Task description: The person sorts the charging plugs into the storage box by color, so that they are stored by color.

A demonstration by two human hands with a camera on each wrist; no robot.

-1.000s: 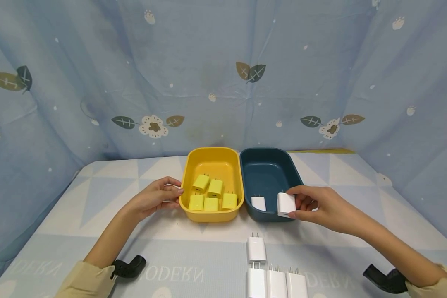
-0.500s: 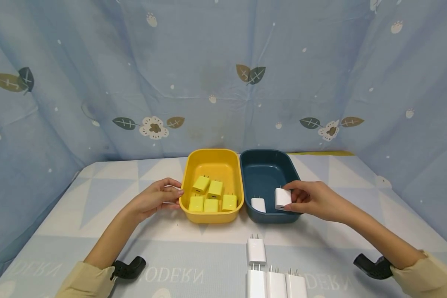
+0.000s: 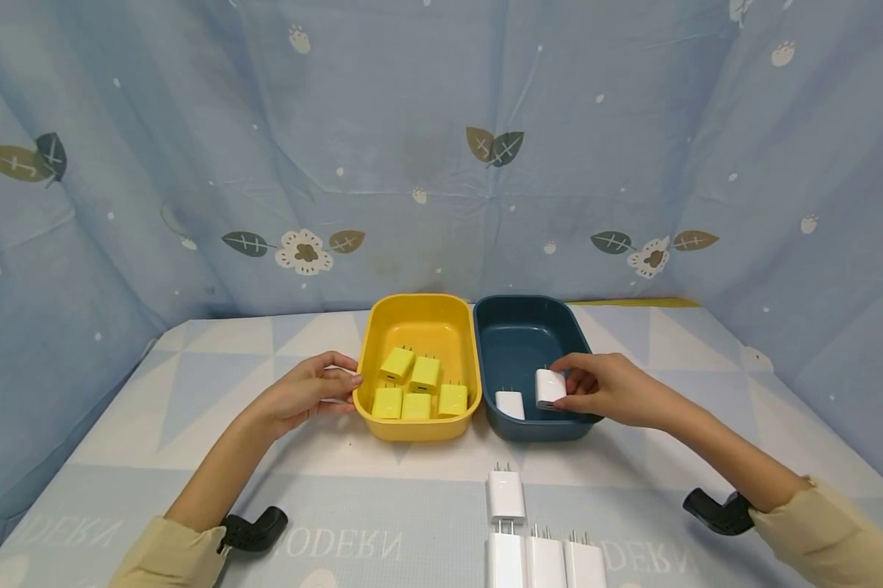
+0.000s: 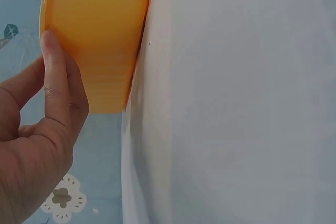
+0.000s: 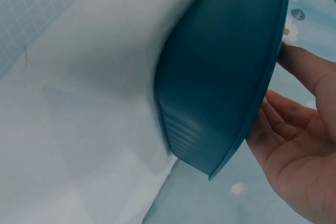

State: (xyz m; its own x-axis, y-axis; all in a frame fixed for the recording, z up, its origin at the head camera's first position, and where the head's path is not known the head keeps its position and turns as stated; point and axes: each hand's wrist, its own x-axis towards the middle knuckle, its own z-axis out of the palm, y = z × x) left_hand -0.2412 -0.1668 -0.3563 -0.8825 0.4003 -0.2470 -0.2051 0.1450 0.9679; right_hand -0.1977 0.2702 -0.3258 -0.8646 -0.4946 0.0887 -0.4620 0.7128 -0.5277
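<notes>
A bench (image 3: pixel 191 457) under a pale blue triangle-patterned cloth sits inside blue flower-and-leaf curtains (image 3: pixel 191 163). The right hand (image 3: pixel 603 389) pinches a white charger (image 3: pixel 549 388) inside the dark blue tub (image 3: pixel 529 322), at 3 o'clock of the yellow tub (image 3: pixel 419 314), whose wall the left hand (image 3: pixel 305 392) touches with loosely curled fingers.

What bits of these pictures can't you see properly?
- White chargers on the table: the head view's bottom edge cuts off the front row.
- White charger in the right hand: both wrist views show only bin walls.
- Blue bin: its inside is hidden in the right wrist view.
- Left hand: the yellow bin hides its fingertips' grip.
</notes>
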